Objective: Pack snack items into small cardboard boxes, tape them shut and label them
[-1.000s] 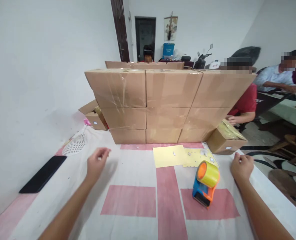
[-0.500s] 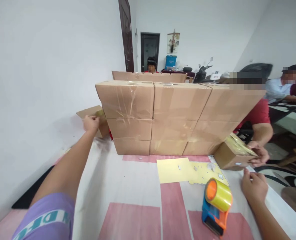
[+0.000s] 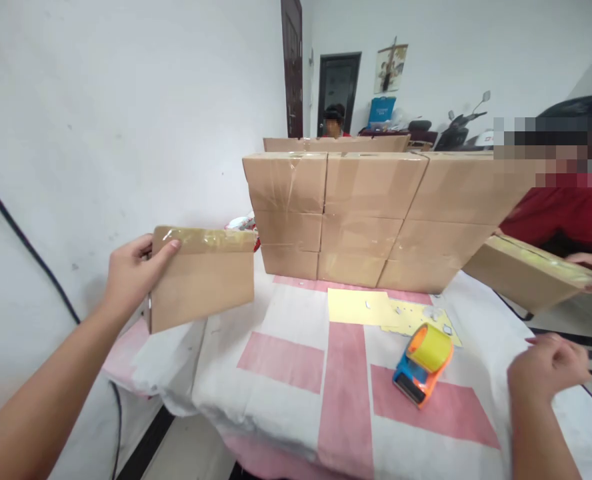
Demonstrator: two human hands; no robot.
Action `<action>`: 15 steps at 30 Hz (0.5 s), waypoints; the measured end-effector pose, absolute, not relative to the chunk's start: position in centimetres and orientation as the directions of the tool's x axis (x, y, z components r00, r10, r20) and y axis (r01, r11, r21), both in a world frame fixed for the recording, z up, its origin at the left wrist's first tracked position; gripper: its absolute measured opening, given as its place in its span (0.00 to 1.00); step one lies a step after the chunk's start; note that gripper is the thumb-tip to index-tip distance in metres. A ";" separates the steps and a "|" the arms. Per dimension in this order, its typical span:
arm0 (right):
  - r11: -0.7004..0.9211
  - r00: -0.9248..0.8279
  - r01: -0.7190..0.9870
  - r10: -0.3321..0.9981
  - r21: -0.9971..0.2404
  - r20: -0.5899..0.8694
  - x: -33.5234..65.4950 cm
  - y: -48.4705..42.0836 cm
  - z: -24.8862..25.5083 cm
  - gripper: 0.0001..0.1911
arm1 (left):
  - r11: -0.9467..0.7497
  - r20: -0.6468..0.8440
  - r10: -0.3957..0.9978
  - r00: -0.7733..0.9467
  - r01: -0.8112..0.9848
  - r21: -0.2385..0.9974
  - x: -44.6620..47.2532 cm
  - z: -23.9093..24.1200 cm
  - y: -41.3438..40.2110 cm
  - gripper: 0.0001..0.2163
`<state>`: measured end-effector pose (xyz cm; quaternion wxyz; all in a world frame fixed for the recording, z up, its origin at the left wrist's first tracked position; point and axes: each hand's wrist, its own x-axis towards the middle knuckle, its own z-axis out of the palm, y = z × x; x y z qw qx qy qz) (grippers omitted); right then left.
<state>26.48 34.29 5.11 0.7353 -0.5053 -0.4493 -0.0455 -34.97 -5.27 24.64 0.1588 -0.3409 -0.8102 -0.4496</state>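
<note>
- With our left grip, we are pinching a brown cardboard box, yellow-taped on top, by its upper left corner.
- We are holding it left of stacked brown cardboard boxes on the white-and-pink tabletop.
- We are holding our right grip curled, to the right of a blue-and-orange plastic tape dispenser with a yellow roll.

Brt diffuse light; sl. glare, held box; edges stretched.
</note>
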 end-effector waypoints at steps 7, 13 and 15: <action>0.818 -0.069 0.167 0.567 -0.551 0.821 15.5 21.7 13.8 0.16 | 0.071 0.735 0.510 -0.447 0.874 0.481 -27.9 19.5 -6.8 0.08; 0.814 -0.543 0.108 0.530 -0.571 0.652 8.4 17.6 16.8 0.05 | -0.508 0.823 0.567 -0.039 0.770 0.386 -24.1 13.4 -5.5 0.09; 0.825 -0.650 0.126 0.488 -0.551 0.583 7.1 17.6 17.1 0.07 | -0.555 0.770 0.638 0.022 0.706 0.440 -23.2 11.4 -5.1 0.10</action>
